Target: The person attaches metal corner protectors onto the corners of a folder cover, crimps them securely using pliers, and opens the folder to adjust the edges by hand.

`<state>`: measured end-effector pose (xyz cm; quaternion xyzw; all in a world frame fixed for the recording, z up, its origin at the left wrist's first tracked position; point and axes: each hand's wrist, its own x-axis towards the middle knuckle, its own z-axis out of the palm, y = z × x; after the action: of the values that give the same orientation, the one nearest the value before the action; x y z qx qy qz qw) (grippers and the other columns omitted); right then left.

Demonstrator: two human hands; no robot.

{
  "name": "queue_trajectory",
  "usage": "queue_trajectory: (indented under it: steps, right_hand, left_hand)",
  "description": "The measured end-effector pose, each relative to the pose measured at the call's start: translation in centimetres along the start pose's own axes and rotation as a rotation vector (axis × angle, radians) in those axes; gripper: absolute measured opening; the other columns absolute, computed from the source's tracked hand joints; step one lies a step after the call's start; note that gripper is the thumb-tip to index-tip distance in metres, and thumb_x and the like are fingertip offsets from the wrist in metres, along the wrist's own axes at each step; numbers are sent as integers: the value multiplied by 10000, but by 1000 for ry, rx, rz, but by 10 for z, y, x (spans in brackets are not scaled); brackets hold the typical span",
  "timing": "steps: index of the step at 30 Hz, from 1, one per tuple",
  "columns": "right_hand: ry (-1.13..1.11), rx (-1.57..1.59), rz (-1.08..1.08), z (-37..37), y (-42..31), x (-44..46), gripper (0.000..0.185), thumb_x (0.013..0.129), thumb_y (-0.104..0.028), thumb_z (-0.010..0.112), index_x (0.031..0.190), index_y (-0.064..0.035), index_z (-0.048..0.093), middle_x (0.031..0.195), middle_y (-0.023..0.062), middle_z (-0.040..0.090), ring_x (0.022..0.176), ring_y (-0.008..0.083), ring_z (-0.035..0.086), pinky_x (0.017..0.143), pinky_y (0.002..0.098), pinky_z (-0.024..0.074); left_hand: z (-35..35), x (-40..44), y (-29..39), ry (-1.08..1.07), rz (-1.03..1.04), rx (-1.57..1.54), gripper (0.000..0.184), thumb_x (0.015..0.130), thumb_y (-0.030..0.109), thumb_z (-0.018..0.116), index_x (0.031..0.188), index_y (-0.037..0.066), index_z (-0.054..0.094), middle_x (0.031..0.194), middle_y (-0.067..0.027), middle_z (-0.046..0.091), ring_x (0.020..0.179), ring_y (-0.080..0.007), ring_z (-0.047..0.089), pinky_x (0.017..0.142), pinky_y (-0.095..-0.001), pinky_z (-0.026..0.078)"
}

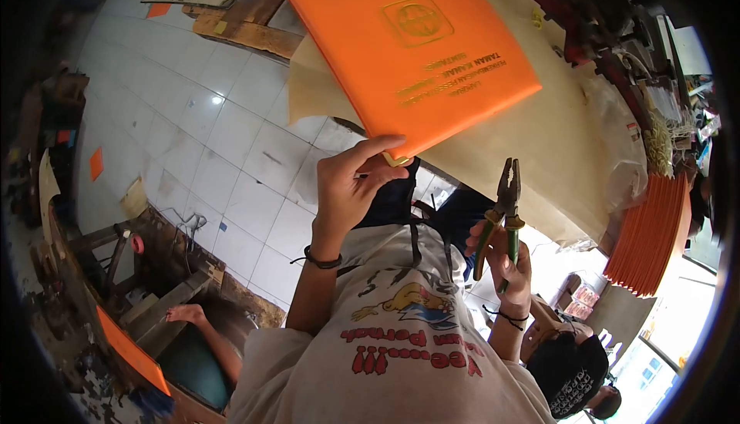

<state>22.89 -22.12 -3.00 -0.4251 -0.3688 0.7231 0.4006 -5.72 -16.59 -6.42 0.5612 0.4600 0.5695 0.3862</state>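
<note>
An orange folder [462,46] with gold lettering and a round gold emblem lies on the paper-covered table. My left hand [351,181] pinches its near corner between thumb and fingers. A small gold-coloured metal corner piece [396,160] shows at that corner, partly hidden by my fingers. My right hand [515,266] is closed around the green handles of a pair of pliers [507,200]. The jaws point up and away from me, a little apart from the folder and touching nothing.
Brown paper [532,154] covers the table. A stack of orange folders [651,231] is at the right, beside clear plastic [620,154]. A person in a black cap [570,370] is at lower right; another person's limb [212,335] shows at lower left. Tiled floor [231,162] lies left.
</note>
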Motion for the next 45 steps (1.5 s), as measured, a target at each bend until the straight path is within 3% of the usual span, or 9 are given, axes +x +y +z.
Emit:
queue_trajectory:
  steps: [6,16,19,23,32,34,35,38,45]
  right_hand:
    - [39,-98,116,12,5,3,652,801,-411,708,1202,92,603,1151,185,651,970,232,654,881,368,509]
    - [-114,-124,148,11,4,7,475,806,-159,679,1230,43,602,1198,143,629,991,195,617,851,324,486]
    - [-115,-127,193,12,1,7,450,798,-74,628,1235,33,602,1226,137,617,1009,177,598,830,307,486]
    - [-105,-145,208,23,-6,11,378,797,-67,614,1161,35,620,1252,142,608,1000,173,597,843,310,489]
    - [-292,-26,348,36,-1,12,420,829,130,518,1232,48,600,1423,195,491,1142,227,599,947,340,502]
    - [-263,-93,426,49,-6,11,409,815,119,520,1211,73,614,1419,231,490,1156,283,620,922,371,524]
    - [-318,-65,397,50,-3,10,472,839,162,479,1277,23,586,1485,141,445,1192,196,563,967,303,461]
    - [-357,-17,369,50,2,6,516,820,148,518,1317,17,563,1487,136,443,1068,163,571,999,318,428]
    - [-339,-58,467,61,-3,4,694,774,130,557,1442,-25,452,1355,96,503,931,111,514,1104,348,339]
  left_hand:
    - [-11,3,0,-92,-89,-85,414,851,53,722,1251,11,623,942,-121,749,876,-179,739,787,-253,565]
    - [-8,4,0,-59,-136,-211,348,850,-1,713,1192,-9,644,982,-125,737,889,-157,729,823,-260,567]
    - [-19,5,-5,-190,-95,-105,414,846,-61,696,1240,-56,567,1068,-189,700,988,-263,707,880,-345,583]
    - [-15,8,12,-92,-294,-366,589,835,-94,688,1364,-12,444,1169,-198,656,1040,-258,685,860,-376,602]
    - [-20,9,17,-162,-347,-443,611,895,-77,639,1432,16,363,1211,-201,637,1072,-199,663,690,-263,544]
    - [-21,8,16,-145,-359,-476,645,895,-71,642,1450,29,330,1225,-219,629,1081,-206,661,736,-268,553]
    - [-20,8,16,-138,-364,-497,662,895,-68,644,1459,35,313,1232,-228,625,1085,-210,661,758,-271,558]
    - [-9,9,22,6,-373,-515,807,841,-55,711,1494,64,253,1175,-240,654,1026,-238,683,850,-342,574]
    - [9,-1,34,163,-393,-658,657,990,121,577,1514,98,180,1211,-232,637,1107,-283,652,942,-435,559]
